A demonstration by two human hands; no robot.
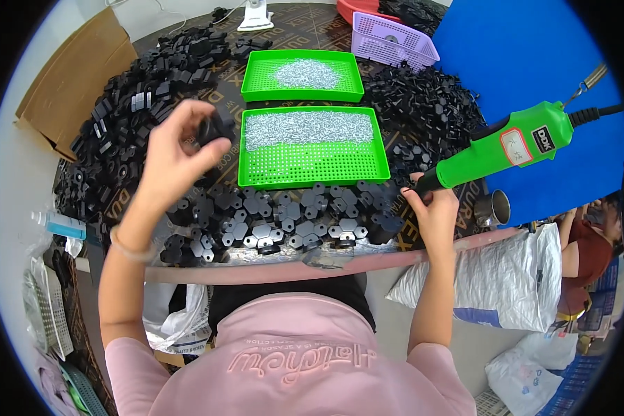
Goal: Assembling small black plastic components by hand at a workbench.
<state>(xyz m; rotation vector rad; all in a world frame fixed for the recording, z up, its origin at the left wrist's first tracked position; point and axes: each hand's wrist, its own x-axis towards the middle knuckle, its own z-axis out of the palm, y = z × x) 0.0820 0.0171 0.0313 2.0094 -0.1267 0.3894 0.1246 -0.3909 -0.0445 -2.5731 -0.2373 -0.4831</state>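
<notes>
My left hand (177,152) is raised over the left of the table, its thumb and fingers curled round a black plastic part (216,129). The part is partly hidden and a little blurred. My right hand (433,208) is closed at the black nose of a green electric screwdriver (499,152), which lies slantwise above it. Whether the fingertips also pinch something small is too hard to see. Between my hands, a row of black plastic pieces with screw tabs (284,208) stands along the table's near edge.
Two green perforated trays (312,166) hold small silvery screws or pins. Black parts are heaped at left (118,132) and right (430,97). A lilac basket (395,50), metal cup (492,208), blue board (534,62) and cardboard (76,76) stand around. A white sack (499,284) and another person (586,256) are at right.
</notes>
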